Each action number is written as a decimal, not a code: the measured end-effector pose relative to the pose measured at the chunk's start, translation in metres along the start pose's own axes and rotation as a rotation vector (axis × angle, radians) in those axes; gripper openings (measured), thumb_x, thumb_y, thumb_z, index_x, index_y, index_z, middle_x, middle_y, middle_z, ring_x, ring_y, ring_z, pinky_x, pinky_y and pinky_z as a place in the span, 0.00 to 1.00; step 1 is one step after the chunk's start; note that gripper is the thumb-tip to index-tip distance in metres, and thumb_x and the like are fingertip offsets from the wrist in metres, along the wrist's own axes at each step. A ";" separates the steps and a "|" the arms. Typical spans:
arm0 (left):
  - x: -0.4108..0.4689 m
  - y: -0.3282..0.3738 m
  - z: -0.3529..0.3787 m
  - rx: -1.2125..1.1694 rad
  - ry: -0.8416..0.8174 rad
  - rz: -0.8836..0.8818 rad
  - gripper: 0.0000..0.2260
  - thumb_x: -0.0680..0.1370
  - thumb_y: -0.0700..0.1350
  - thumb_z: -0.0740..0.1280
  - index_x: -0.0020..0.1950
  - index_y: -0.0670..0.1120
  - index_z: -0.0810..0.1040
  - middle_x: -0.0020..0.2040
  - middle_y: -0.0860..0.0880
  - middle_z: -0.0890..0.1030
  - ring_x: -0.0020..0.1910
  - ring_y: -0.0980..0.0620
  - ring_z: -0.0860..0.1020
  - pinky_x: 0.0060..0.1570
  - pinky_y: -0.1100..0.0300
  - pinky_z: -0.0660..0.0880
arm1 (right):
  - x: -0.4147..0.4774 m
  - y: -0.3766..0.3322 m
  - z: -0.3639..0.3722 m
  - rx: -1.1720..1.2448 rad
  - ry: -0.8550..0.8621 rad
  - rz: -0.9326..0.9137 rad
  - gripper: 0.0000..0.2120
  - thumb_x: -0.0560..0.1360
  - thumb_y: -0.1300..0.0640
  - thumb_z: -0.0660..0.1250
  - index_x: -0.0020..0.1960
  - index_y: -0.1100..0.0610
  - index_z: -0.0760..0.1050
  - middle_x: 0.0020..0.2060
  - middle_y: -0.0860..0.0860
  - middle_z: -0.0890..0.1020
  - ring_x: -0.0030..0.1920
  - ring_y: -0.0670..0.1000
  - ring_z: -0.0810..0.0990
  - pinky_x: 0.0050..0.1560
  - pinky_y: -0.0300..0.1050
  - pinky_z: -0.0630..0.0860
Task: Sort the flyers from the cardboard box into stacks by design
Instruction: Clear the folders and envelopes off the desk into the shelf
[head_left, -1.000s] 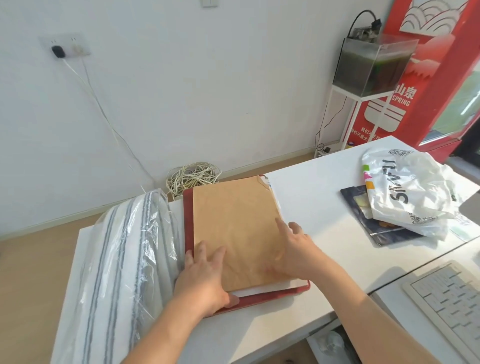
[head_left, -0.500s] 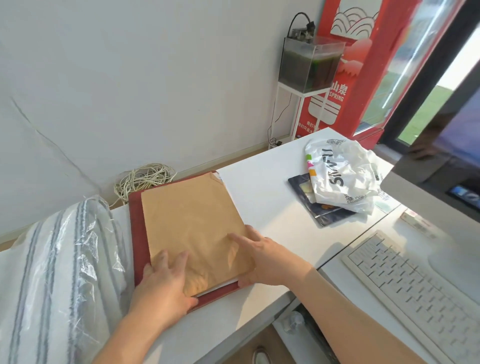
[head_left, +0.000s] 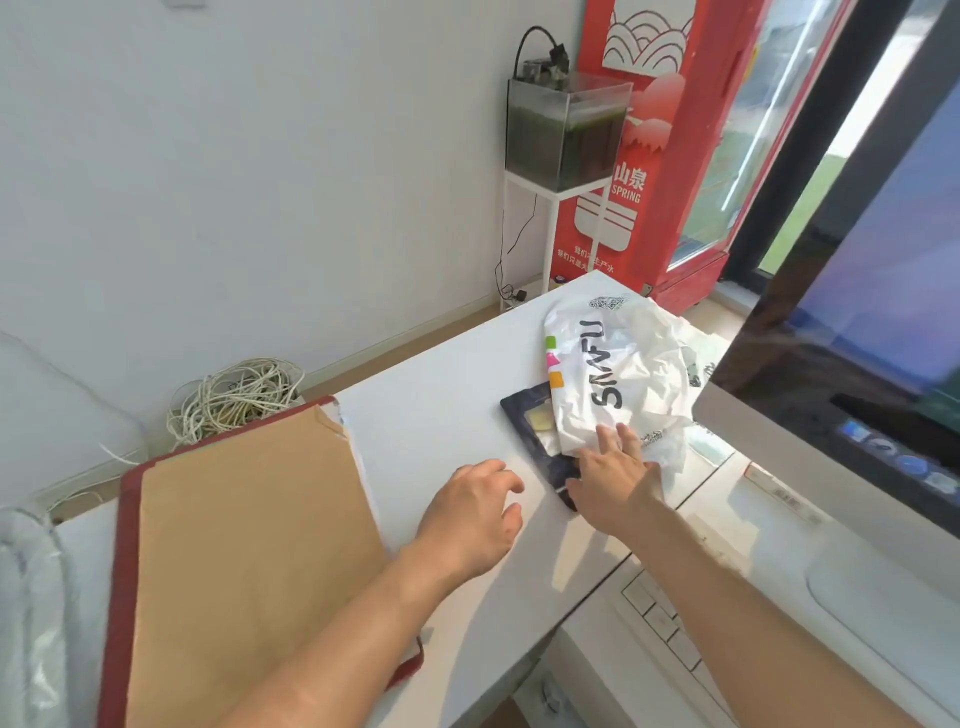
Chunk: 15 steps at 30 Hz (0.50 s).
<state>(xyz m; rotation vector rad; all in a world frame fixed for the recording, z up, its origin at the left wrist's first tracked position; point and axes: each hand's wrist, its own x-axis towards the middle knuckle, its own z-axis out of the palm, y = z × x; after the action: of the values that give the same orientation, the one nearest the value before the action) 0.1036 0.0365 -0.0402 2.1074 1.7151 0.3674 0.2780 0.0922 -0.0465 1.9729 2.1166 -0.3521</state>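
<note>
The desk (head_left: 441, 415) carries a brown cover (head_left: 249, 545) at the left, a bag (head_left: 623, 374) at the far right, and under it a dark sheet (head_left: 549, 469), likely a flyer, its bare edge running far-left to near-right. The right hand (head_left: 618, 478) is nearer: straight fingers lie on the bag's near edge, gripping nothing. The left hand (head_left: 475, 514), loosely curled and empty, hovers just left of the sheet. 0.5 s ago both hands lay on the cover.
</note>
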 end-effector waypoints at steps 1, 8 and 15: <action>0.018 0.006 0.005 -0.047 -0.001 -0.010 0.14 0.79 0.46 0.60 0.64 0.48 0.75 0.63 0.52 0.74 0.63 0.49 0.71 0.61 0.62 0.64 | 0.003 0.002 0.004 0.014 0.012 0.001 0.21 0.81 0.48 0.53 0.70 0.56 0.65 0.75 0.53 0.53 0.77 0.55 0.44 0.65 0.58 0.66; 0.113 0.036 0.005 -0.823 0.086 -0.310 0.15 0.77 0.41 0.65 0.63 0.50 0.73 0.62 0.50 0.75 0.59 0.52 0.74 0.61 0.59 0.70 | -0.024 -0.002 0.019 0.422 0.324 -0.319 0.25 0.81 0.54 0.53 0.76 0.59 0.56 0.75 0.49 0.57 0.75 0.49 0.56 0.72 0.37 0.57; 0.049 0.012 -0.085 -0.629 0.372 -0.174 0.26 0.74 0.30 0.63 0.66 0.54 0.75 0.61 0.64 0.74 0.61 0.68 0.71 0.59 0.78 0.61 | -0.043 -0.012 -0.024 1.081 0.534 -0.202 0.18 0.78 0.48 0.63 0.67 0.48 0.69 0.65 0.43 0.71 0.65 0.44 0.70 0.62 0.50 0.72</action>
<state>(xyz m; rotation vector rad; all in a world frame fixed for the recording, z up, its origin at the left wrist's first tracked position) 0.0869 0.0939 0.0386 1.4848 1.6590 1.1339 0.2686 0.0589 -0.0101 2.5749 2.8100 -1.3842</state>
